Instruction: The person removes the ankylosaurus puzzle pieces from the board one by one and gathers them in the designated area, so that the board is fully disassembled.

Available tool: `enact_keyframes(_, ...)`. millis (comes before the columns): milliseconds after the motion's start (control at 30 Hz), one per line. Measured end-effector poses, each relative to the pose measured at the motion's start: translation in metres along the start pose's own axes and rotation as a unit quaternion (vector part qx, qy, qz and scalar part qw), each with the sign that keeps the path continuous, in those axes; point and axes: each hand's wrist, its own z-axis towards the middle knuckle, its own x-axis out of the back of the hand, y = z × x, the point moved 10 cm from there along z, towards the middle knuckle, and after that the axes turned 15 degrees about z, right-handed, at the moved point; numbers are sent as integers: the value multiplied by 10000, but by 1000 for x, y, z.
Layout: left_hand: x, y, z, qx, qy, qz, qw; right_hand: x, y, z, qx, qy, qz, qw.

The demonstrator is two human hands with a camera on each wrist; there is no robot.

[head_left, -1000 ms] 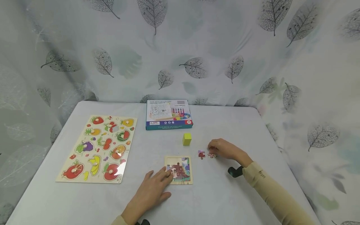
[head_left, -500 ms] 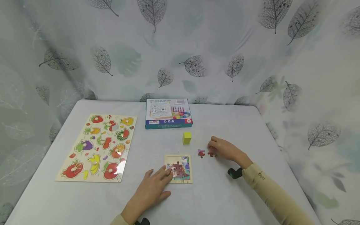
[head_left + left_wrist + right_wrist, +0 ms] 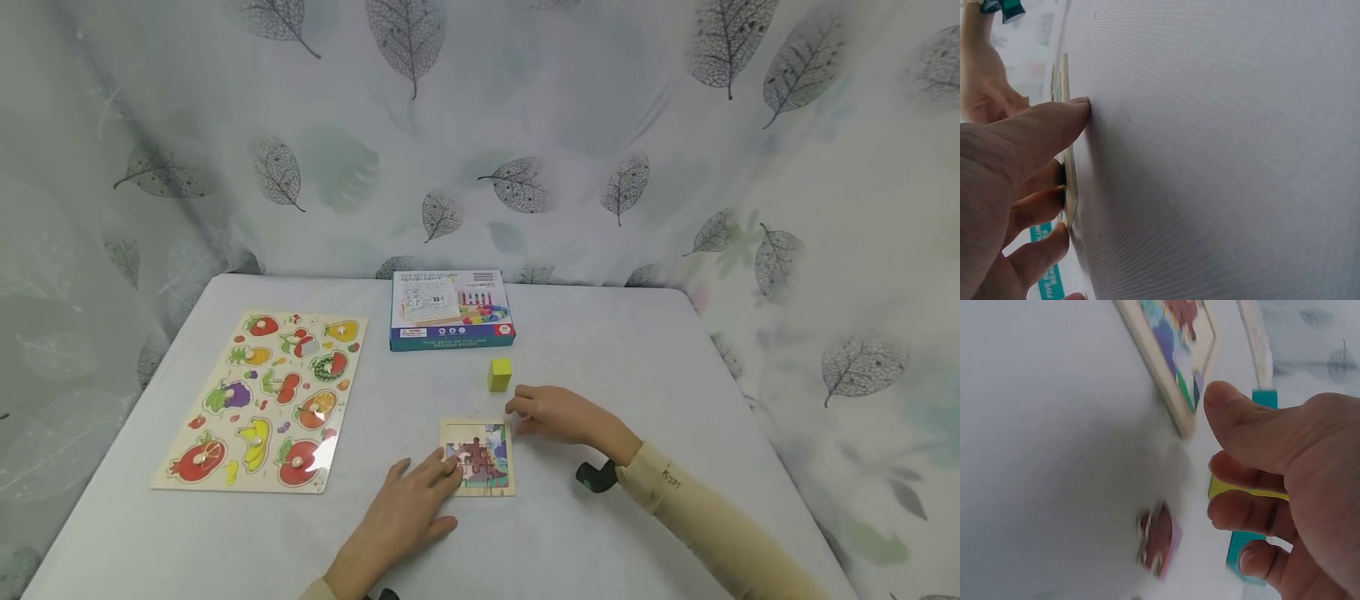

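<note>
My left hand (image 3: 408, 500) rests by a small wooden jigsaw puzzle (image 3: 446, 429), fingertips on its left side. In the left wrist view the thumb (image 3: 1054, 122) lies along the board's near edge and the other fingers reach to its far side. The puzzle's picture is partly filled, with bare wood along its upper left. My right hand (image 3: 566, 414) hovers just right of the puzzle, fingers loosely bent, thumb apart from them, nothing visible between. A reddish-brown puzzle piece (image 3: 1159, 540) lies on the cloth below it; another dark bit shows at that view's bottom edge.
A yellow block (image 3: 499, 375) stands behind the puzzle, close to the right hand. Behind it lies a flat bead-game box (image 3: 450, 332). A large fruit peg board (image 3: 225, 400) is at the left. White cloth covers the table (image 3: 660, 350); leaf-patterned fabric hangs behind.
My right hand has moved left from the loose puzzle pieces toward the puzzle, and now hides them from the head view. The left hand stays in place.
</note>
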Motion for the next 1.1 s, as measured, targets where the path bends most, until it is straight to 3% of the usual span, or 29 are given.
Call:
enact_keyframes(200,-2,0,0,33,-50,4,10000,-22,-14,18,-62,-556,-363,9978)
enact_keyframes(467,-2,1,0,23,-82,20,10000,-31,-19,26,216,-741,-987,9921)
enact_keyframes(667,-1,0,0,12,-49,51,10000,-33,-17,31,234,-824,-913,9921)
enact_keyframes(1100,-2,-1,0,9,-18,77,10000,-37,-14,43,-346,-1326,-717,9880)
